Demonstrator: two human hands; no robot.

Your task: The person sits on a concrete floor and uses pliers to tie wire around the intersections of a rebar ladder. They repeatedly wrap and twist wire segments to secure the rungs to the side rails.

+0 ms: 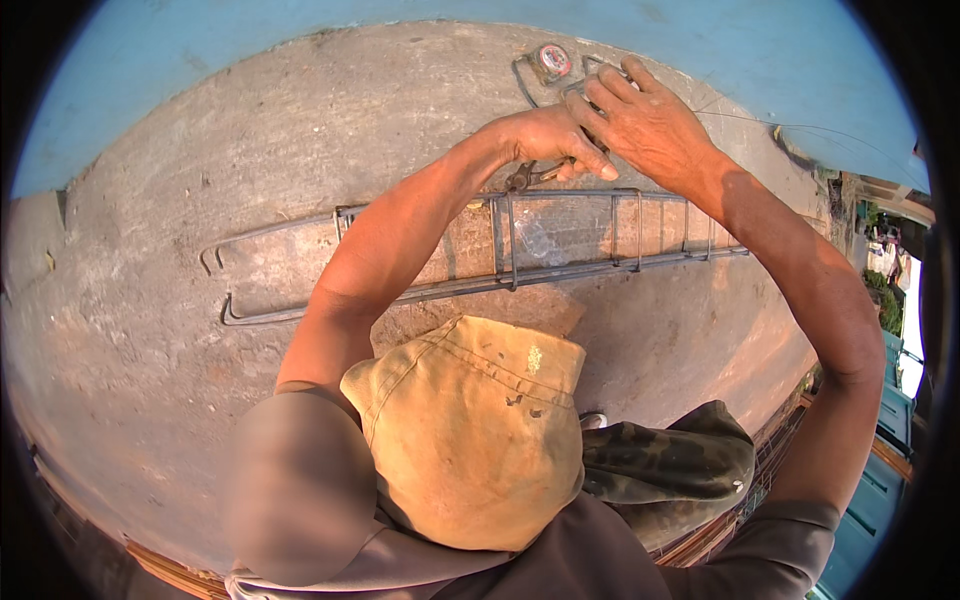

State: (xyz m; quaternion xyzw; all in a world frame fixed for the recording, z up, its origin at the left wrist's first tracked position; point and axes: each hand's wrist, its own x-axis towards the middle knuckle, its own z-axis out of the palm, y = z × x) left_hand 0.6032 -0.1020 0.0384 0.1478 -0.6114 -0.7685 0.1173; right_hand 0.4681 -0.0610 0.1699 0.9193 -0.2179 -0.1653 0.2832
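Note:
My left hand is closed around dark metal pincers, whose jaws show below the fingers at the upper bar of a steel rebar cage. Right beside it, my right hand reaches in from the right with its fingers bent toward the left one. Its little finger sticks up, and whatever the other fingertips pinch is hidden. The long cage lies flat on the concrete, with cross stirrups along it and hooked rod ends at its left. A thin wire runs off to the right of my right hand.
A round tape measure lies just beyond my hands, near a bent rod. A blue surface borders the rough concrete floor. Tan stitched cloth and a camouflage trouser leg are close to my body.

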